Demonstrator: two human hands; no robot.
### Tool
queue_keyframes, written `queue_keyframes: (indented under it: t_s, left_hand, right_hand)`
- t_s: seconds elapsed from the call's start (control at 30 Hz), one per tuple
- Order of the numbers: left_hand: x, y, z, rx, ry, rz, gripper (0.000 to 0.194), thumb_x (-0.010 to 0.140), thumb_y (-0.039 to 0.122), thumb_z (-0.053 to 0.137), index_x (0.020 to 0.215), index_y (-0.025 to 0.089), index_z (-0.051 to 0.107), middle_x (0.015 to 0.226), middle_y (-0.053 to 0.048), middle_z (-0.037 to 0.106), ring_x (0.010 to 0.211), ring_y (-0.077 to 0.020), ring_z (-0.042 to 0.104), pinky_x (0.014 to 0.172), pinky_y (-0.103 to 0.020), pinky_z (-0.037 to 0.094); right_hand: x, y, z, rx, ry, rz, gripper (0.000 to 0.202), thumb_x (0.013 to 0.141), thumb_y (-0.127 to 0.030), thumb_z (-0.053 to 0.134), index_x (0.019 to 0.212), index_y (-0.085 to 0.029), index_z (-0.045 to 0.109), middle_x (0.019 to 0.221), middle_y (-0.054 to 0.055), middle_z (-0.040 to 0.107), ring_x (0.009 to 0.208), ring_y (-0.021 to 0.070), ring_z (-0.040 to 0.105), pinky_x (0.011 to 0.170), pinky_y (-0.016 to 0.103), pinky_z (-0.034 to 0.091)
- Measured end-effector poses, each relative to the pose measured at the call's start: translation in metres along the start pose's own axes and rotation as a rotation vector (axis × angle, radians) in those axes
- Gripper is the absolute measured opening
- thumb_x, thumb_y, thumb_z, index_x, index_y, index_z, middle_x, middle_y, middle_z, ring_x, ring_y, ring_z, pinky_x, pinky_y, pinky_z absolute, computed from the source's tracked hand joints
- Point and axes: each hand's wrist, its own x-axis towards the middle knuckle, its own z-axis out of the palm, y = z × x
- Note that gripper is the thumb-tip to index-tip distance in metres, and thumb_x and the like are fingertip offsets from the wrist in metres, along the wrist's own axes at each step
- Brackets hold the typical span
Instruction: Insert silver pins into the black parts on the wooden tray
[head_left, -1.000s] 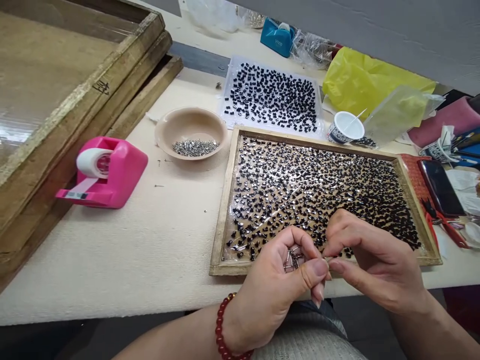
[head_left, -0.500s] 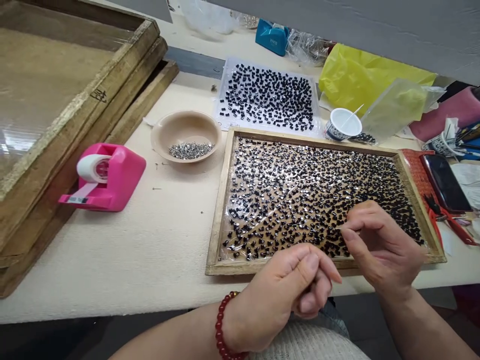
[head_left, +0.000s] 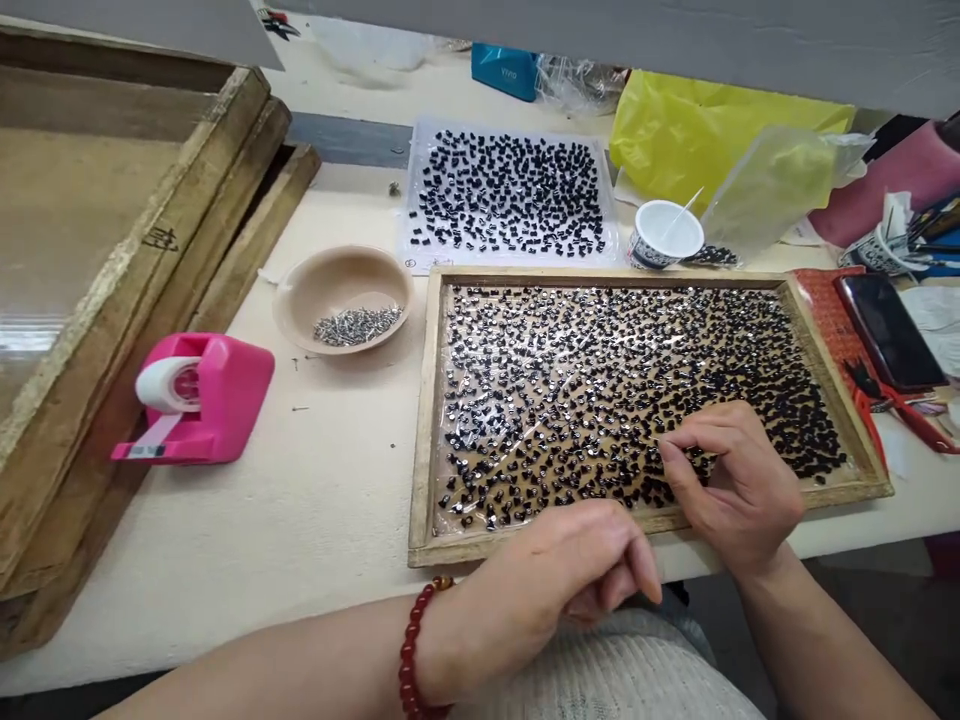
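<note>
A wooden-framed tray (head_left: 421,430) holds many small black pieces (head_left: 600,370) with shiny metal bits on a clear film. Over its right front part, my right hand (head_left: 731,480) pinches thumb and index finger together; anything between them is too small to make out. My left hand (head_left: 555,570), with a red bead bracelet at the wrist, is curled near the tray's front edge, its fingertips turned down and partly hidden. Left of the tray, a beige bowl (head_left: 300,290) contains small silver pins (head_left: 356,326). Behind the tray lies a white sheet (head_left: 510,256) covered with black pieces.
A pink tape dispenser (head_left: 225,400) stands left, beside stacked wooden frames (head_left: 172,220). Behind the tray are a small white cup (head_left: 667,235) with a stick and a yellow bag (head_left: 675,140). At the right lie a phone (head_left: 889,330) and red-handled pliers (head_left: 919,425).
The view has shifted. My left hand has turned so its thumb and fingertips show less. My right hand remains pinched over the tray, slightly farther left.
</note>
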Motion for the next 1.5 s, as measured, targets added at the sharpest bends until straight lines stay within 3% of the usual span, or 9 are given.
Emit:
queue_keyframes:
  t_s: [0.3,0.4,0.53,0.63,0.8,1.07,1.17,1.33,1.5]
  left_hand:
    - [-0.015,0.014,-0.024,-0.079,-0.018,-0.034,0.024,0.093,0.039,0.044,0.097,0.016,0.049,0.063,0.005,0.041,0.048,-0.0062,0.022,0.045,-0.021,0.015]
    - [-0.018,0.015,-0.031,-0.079,0.043,-0.003,0.021,0.093,0.038,0.044,0.090,0.018,0.047,0.058,0.004,0.048,0.044,-0.0061,0.021,0.044,-0.021,0.013]
    - [-0.019,0.020,-0.035,-0.043,0.126,0.047,0.033,0.091,0.040,0.047,0.073,0.014,0.054,0.050,0.004,0.041,0.044,-0.0065,0.025,0.045,-0.022,0.015]
    - [-0.019,0.026,-0.034,-0.028,0.188,0.086,0.034,0.089,0.040,0.051,0.071,0.013,0.059,0.053,0.004,0.036,0.050,-0.0078,0.027,0.049,-0.023,0.018]
    - [-0.016,0.032,-0.023,-0.044,0.237,0.121,0.030,0.090,0.039,0.049,0.089,0.014,0.064,0.060,0.004,0.035,0.051,-0.0079,0.023,0.048,-0.023,0.016]
    - [0.010,0.024,0.001,-0.259,0.099,0.237,0.016,0.091,0.031,0.051,0.087,0.016,0.052,0.060,-0.001,0.060,0.040,-0.0031,0.020,0.041,-0.017,0.014]
    - [0.015,0.019,0.001,-0.263,0.057,0.248,0.024,0.089,0.035,0.053,0.077,0.014,0.053,0.054,-0.001,0.060,0.036,-0.0023,0.021,0.038,-0.017,0.012]
    - [0.014,0.016,-0.009,-0.177,0.183,0.279,0.034,0.080,0.042,0.065,0.066,0.012,0.060,0.045,0.003,0.046,0.041,-0.0049,0.036,0.043,-0.019,0.022]
    - [0.013,0.016,-0.012,-0.259,0.154,0.258,0.022,0.080,0.034,0.067,0.077,0.013,0.065,0.058,0.001,0.054,0.045,-0.0035,0.033,0.042,-0.016,0.021]
  right_hand:
    - [0.003,-0.003,0.003,-0.108,0.036,0.035,0.025,0.069,-0.002,0.065,0.086,-0.019,0.058,0.074,0.002,0.060,0.071,0.0157,0.056,0.066,0.033,0.046]
    - [0.002,-0.003,0.003,-0.142,0.057,0.039,0.025,0.069,-0.003,0.065,0.086,-0.020,0.058,0.074,0.002,0.060,0.072,0.0159,0.057,0.066,0.033,0.047]
    - [0.000,-0.002,0.003,-0.150,0.072,0.056,0.024,0.069,-0.004,0.065,0.086,-0.020,0.058,0.075,0.002,0.061,0.072,0.0163,0.058,0.066,0.033,0.047]
    - [0.001,-0.001,0.003,-0.126,0.063,0.068,0.024,0.070,-0.004,0.065,0.086,-0.020,0.059,0.074,0.002,0.061,0.071,0.0161,0.058,0.066,0.033,0.047]
    - [0.002,-0.001,0.002,-0.056,0.023,0.061,0.024,0.070,-0.002,0.064,0.085,-0.020,0.059,0.073,0.002,0.061,0.070,0.0157,0.057,0.065,0.033,0.047]
    - [0.003,0.000,0.000,-0.013,-0.023,0.052,0.024,0.071,-0.003,0.064,0.086,-0.020,0.058,0.075,0.002,0.059,0.072,0.0153,0.055,0.066,0.033,0.046]
    - [0.003,0.000,0.000,-0.002,-0.025,0.045,0.023,0.071,-0.003,0.064,0.086,-0.020,0.058,0.075,0.002,0.060,0.073,0.0156,0.056,0.067,0.034,0.047]
    - [0.002,0.001,0.001,0.015,-0.009,0.055,0.023,0.071,-0.004,0.063,0.086,-0.020,0.059,0.075,0.001,0.060,0.071,0.0154,0.057,0.065,0.033,0.047]
    - [0.003,0.002,0.002,-0.004,0.012,0.045,0.022,0.071,-0.004,0.064,0.084,-0.020,0.059,0.074,0.001,0.060,0.070,0.0151,0.057,0.065,0.032,0.047]
